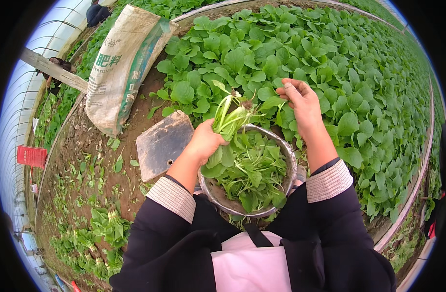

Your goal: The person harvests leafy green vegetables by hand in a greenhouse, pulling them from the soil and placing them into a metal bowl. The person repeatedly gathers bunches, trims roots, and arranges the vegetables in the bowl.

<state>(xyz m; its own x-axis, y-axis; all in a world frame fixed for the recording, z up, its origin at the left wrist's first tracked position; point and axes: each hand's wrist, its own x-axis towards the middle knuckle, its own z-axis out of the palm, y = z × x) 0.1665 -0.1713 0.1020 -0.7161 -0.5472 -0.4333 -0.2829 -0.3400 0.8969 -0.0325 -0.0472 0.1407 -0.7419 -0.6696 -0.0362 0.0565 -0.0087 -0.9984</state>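
Observation:
My left hand (207, 140) grips a bunch of leafy greens (230, 122), its pale stems and soil-covered roots pointing up and to the right. The leaves hang below my fist over a round metal basin (291, 160). Loose green leaves and thin stems (257, 171) lie inside that basin, between my feet. To the right, above the edge of the growing bed, is my right hand (301, 102), thumb and fingers drawn together. A green leaf (272, 102) lies close by its fingertips; whether they pinch it I cannot tell.
Dense leafy plants (281, 54) fill the bed ahead and right. A printed fertilizer sack (124, 69) and a flat worn board (164, 144) are at left. Tied bundles of greens (99, 237) lie on soil at lower left. Two people (97, 14) crouch farther off, beyond a wooden beam (58, 71).

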